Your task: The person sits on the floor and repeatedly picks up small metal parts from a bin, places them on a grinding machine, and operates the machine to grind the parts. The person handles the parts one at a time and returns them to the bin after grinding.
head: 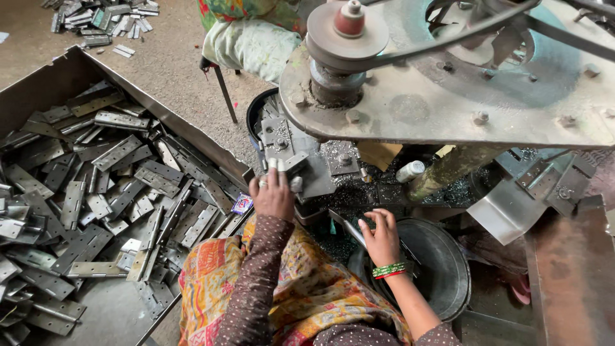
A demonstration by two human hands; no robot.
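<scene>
My left hand (272, 192) holds a metal hinge (289, 165) against the jig of a belt-driven drilling machine (442, 96), fingers closed over it. My right hand (382, 237), with green bangles at the wrist, grips another flat metal hinge (349, 229) just above a round dark metal pan (442, 269). Metal shavings (359, 192) lie scattered on the machine bed between both hands.
A large metal tray (38, 83) at left is full of several grey hinges (122, 186). Another heap of hinges (102, 16) lies on the floor at top left. Another person's clothed lap (250, 38) on a stool is behind the machine. A bent metal chute (506, 208) sits right.
</scene>
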